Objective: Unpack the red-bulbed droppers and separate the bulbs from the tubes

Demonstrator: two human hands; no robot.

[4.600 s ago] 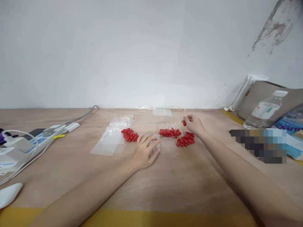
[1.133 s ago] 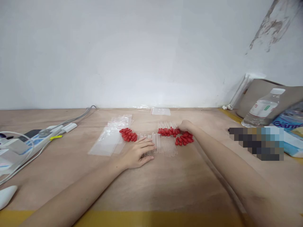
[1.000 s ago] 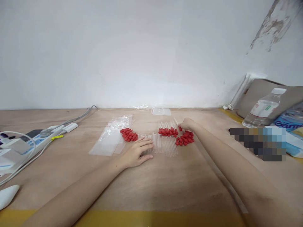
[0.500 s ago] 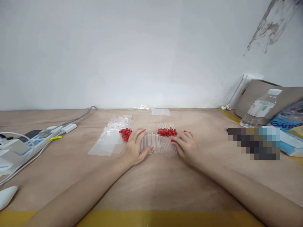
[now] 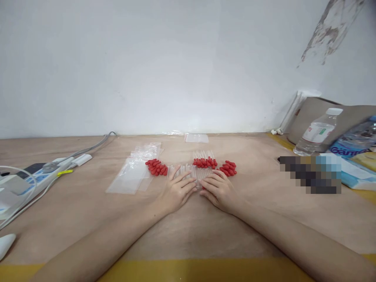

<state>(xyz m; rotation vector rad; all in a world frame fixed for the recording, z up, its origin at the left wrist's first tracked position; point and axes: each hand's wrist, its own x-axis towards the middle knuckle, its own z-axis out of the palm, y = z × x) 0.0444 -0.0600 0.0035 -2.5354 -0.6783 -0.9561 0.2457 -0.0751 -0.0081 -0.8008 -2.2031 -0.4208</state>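
Clear, thin tubes (image 5: 183,169) lie side by side in the middle of the table. My left hand (image 5: 178,192) rests over their near ends, fingers curled together and thumb tucked below; what its fingertips pinch is hidden. Close beside it, my right hand (image 5: 220,192) is closed, with a red rubber bulb (image 5: 203,188) partly showing at its fingertips. Behind the tubes is a row of droppers (image 5: 205,161), red bulbs towards me and clear tubes pointing away. Loose red bulbs (image 5: 157,167) are heaped at the left, and another heap of bulbs (image 5: 228,168) lies beyond my right hand.
Flat clear plastic bags (image 5: 125,178) overlap at the left, and a small bag (image 5: 196,138) lies by the wall. A power strip (image 5: 41,178) with cables stands far left. At the right are a water bottle (image 5: 319,131) and a blue tissue pack (image 5: 349,172).
Both hands have come together over the near ends of the tubes. My right hand has moved left and nearer, uncovering the right heap of bulbs, with a red bulb at its fingertips.
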